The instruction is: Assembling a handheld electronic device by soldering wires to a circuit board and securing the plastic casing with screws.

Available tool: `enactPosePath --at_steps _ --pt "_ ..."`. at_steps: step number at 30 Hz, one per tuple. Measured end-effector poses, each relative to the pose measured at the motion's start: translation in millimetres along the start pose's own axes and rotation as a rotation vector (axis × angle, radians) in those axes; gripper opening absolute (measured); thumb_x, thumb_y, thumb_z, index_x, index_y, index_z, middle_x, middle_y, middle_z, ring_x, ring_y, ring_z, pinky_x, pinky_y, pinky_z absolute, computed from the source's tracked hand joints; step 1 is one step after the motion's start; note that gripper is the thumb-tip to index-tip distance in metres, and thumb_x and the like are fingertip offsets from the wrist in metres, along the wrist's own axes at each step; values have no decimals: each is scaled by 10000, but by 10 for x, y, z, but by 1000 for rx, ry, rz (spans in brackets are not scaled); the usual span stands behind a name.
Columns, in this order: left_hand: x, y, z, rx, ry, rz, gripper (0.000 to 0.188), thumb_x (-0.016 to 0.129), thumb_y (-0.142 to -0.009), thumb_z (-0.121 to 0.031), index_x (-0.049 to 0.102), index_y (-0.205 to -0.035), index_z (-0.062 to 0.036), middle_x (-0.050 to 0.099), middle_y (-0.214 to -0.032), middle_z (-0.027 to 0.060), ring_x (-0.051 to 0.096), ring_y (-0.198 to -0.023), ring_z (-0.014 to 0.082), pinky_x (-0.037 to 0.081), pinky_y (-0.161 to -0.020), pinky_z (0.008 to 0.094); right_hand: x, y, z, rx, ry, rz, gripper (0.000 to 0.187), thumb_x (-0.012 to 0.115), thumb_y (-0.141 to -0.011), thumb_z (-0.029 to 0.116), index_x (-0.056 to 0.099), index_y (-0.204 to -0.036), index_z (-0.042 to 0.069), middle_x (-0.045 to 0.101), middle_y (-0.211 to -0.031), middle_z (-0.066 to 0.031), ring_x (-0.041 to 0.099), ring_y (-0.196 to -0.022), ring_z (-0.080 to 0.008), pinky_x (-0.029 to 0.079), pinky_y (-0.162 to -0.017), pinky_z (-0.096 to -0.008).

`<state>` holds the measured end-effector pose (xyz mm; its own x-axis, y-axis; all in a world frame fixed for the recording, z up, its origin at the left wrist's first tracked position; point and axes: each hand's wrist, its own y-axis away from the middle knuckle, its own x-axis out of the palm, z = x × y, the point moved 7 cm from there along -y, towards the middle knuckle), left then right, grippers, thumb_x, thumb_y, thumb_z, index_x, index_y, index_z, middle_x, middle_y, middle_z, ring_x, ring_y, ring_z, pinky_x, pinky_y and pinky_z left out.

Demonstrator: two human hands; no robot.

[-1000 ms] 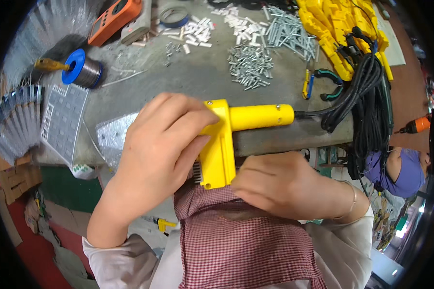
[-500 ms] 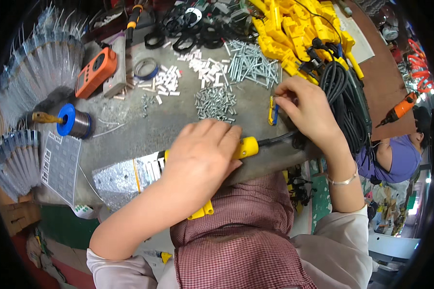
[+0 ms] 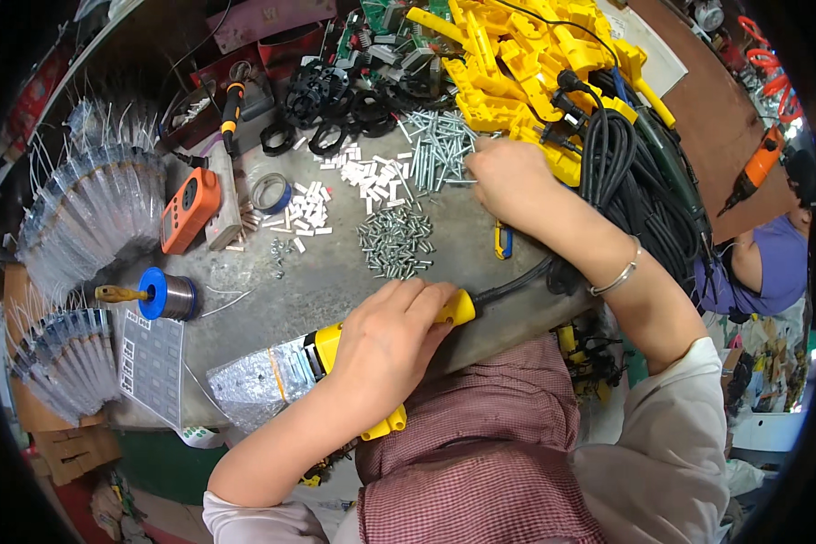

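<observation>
My left hand (image 3: 385,349) is closed over a yellow plastic tool housing (image 3: 462,308), lying at the table's near edge. A black cord (image 3: 517,283) leaves its right end, and bubble wrap (image 3: 249,383) held by a rubber band covers the left end. My right hand (image 3: 510,177) has its fingers curled at the right side of a pile of long silver screws (image 3: 437,150); the fingertips are partly hidden, and I cannot make out what they hold. A small yellow and blue knife-like tool (image 3: 503,240) lies below that hand, apart from it.
Short screws (image 3: 394,243) and white sleeves (image 3: 308,208) lie in heaps mid-table. Yellow housings (image 3: 517,72) and coiled black cables (image 3: 612,154) crowd the right. Leftward are a solder spool (image 3: 174,296), an orange meter (image 3: 190,210) and bagged parts (image 3: 95,208). A person (image 3: 766,267) sits far right.
My right hand has moved away from the small yellow and blue tool, up and left to the long screws. My left hand stays on the yellow housing. The whole view has shifted slightly.
</observation>
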<state>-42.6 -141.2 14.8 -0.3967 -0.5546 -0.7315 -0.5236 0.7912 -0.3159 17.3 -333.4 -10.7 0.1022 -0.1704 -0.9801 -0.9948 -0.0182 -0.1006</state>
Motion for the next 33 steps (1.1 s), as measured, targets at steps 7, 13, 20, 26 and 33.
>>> enactPosePath --at_steps 7,13,20,26,33 --pt "-142 4 101 32 -21 2 243 744 -757 -52 675 -988 -20 671 -986 115 650 -889 299 523 -783 373 -316 208 14 -17 -153 -36 111 688 -760 154 675 -819 60 645 -804 -130 651 -817 -340 515 -711 -462" --pt "-216 42 602 -549 858 -186 229 649 -940 -142 676 -1077 39 693 -950 84 649 -803 134 502 -732 239 -703 494 652 -36 -919 -102 135 685 -793 136 661 -832 10 659 -813 -159 664 -780 -317 525 -707 -408" --pt "-585 125 605 -443 685 -382 133 624 -934 -68 634 -1023 30 707 -901 79 660 -801 105 519 -740 239 -445 912 891 216 -1475 -113 312 653 -867 46 607 -1172 3 629 -759 -109 616 -645 -139 493 -591 -286" --pt "-445 262 457 -265 337 -176 325 572 -898 71 533 -1209 -11 703 -957 105 684 -818 156 539 -746 268 -343 1335 1129 172 -1410 -471 213 602 -911 -2 678 -1110 0 669 -834 -99 696 -738 -183 554 -664 -284" --pt "-317 233 102 220 -215 -44 356 648 -759 65 644 -1093 -58 664 -895 92 653 -738 230 521 -654 326 -298 1470 1286 192 -1384 -492 181 617 -911 8 639 -1089 -16 696 -903 -121 716 -798 -203 558 -684 -289"
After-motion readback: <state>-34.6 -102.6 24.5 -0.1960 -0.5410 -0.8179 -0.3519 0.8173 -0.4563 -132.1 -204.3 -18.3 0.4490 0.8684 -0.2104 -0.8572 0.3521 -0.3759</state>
